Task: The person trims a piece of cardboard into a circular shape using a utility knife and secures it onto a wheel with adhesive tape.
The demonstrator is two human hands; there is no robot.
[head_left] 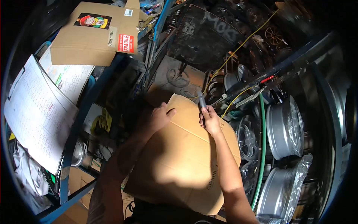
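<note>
A large sheet of brown cardboard with a rounded right edge and printed lettering lies tilted in front of my body. My left hand is at its upper left edge, the thumb over the top face and the other fingers partly in shadow. My right hand is closed around a slim grey utility knife near the sheet's upper right edge. The knife points up and away from me, and its blade cannot be made out. Both forearms pass over the cardboard, and a shadow covers part of it.
Silver wheel rims, some in plastic wrap, stand in a rack on the right behind a green post. A yellow cord runs across the back. On the left are a handwritten paper sheet and a cardboard box with a fragile label.
</note>
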